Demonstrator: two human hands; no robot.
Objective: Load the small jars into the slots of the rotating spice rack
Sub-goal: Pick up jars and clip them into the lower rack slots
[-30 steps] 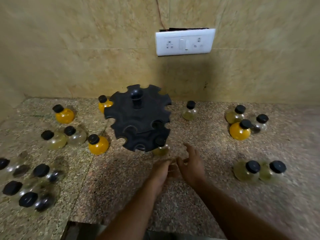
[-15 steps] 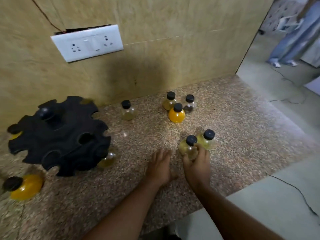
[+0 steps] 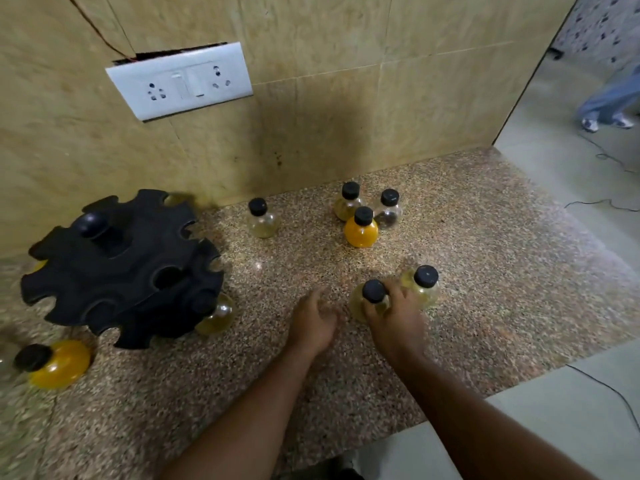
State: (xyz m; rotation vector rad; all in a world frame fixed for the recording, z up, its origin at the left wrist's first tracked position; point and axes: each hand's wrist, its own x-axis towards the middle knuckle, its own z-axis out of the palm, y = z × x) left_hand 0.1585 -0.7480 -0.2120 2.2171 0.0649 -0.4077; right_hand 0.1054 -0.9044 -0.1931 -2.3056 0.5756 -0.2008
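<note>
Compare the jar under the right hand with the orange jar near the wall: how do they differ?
The pale jar holds yellowish, see-through contents; the orange jar is bright and opaque. The right hand grips the pale jar; the orange jar stands free, untouched. The pale jar is nearer the front edge of the counter; the orange jar is nearer the wall. Both have round bodies and black caps.

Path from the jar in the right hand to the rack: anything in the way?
Only the left hand, between the jar that the right hand grips and the rack; no other jar in that gap.
</note>
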